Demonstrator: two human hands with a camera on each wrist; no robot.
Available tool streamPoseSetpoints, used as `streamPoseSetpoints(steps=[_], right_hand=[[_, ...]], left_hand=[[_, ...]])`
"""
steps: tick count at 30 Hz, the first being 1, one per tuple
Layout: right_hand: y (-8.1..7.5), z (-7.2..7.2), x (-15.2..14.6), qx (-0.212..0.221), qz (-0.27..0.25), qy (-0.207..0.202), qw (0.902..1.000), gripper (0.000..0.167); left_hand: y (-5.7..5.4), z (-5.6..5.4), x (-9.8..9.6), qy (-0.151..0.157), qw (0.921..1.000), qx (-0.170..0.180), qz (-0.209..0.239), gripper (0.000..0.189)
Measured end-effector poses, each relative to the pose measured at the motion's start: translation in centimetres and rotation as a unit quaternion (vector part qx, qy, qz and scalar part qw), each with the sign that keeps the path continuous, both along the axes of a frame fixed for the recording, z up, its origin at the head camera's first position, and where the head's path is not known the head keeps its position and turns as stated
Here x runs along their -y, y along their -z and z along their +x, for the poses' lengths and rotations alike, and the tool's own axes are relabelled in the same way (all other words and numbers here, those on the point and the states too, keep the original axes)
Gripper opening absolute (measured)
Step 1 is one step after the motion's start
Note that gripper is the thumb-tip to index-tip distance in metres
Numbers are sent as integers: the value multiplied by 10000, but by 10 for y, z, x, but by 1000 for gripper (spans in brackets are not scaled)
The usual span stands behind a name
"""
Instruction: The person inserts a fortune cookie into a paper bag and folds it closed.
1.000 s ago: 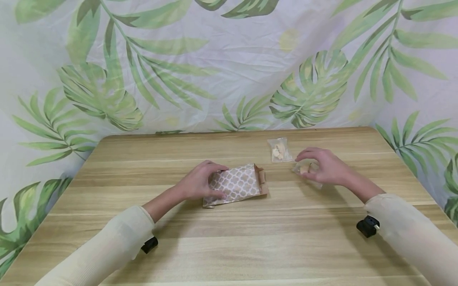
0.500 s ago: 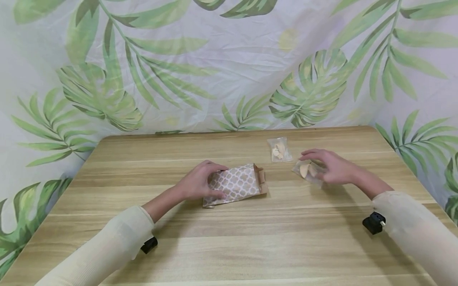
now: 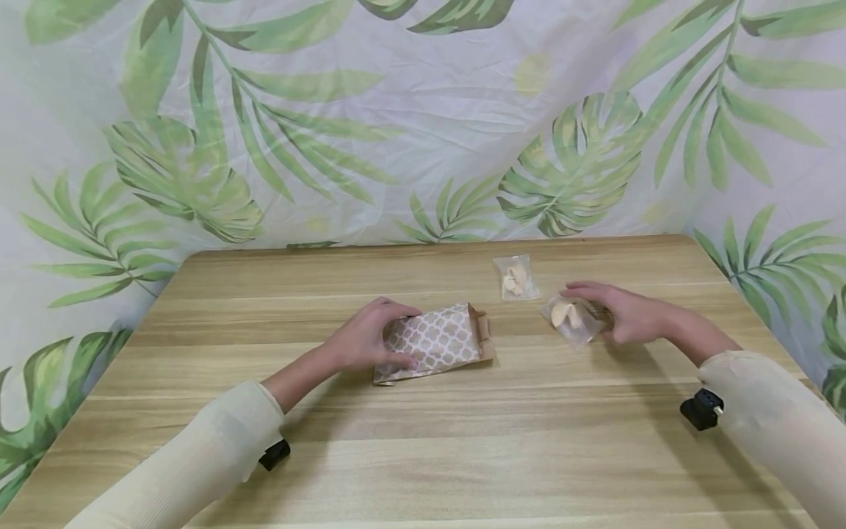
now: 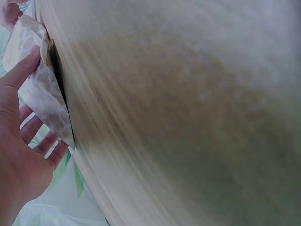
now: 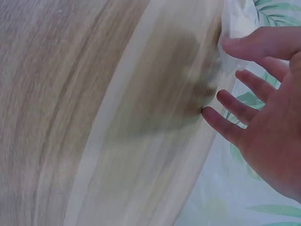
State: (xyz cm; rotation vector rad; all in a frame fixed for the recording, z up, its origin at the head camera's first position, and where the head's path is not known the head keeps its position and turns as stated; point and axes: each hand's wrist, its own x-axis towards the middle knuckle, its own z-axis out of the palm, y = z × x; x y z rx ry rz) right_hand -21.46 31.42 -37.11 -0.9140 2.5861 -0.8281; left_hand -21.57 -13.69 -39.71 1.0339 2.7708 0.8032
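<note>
One wood-grained desk [image 3: 476, 455] has leaf-print cloth [image 3: 423, 125] behind its far edge; the left hand [image 3: 362, 339] grips a patterned bag [image 3: 441, 338], the right hand [image 3: 631, 314] pinches a clear packet [image 3: 571, 320].

We are viewing a wood-grained table [image 3: 436, 455]. On it, we are seeing a patterned bag [image 3: 439, 338], a clear packet [image 3: 517, 279] and, nearer us, a second packet [image 3: 570, 320].

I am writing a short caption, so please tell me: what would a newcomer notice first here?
Probably the leafy cloth, filling the head view behind the table. Next comes the patterned paper bag near the middle, gripped by the left hand. To its right, the right hand holds a clear packet, while a second packet lies farther back.
</note>
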Motion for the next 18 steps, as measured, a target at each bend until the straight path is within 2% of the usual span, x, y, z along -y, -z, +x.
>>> streamPoseSetpoints(steps=[8, 18], right_hand=[[2, -3, -2, -606, 183, 13, 9980, 74], [0, -3, -1, -611, 238, 312, 9974, 72]], left_hand=[[-2, 1, 1, 8, 10000, 25, 19, 78], [0, 0, 0, 33, 10000, 11, 20, 80]])
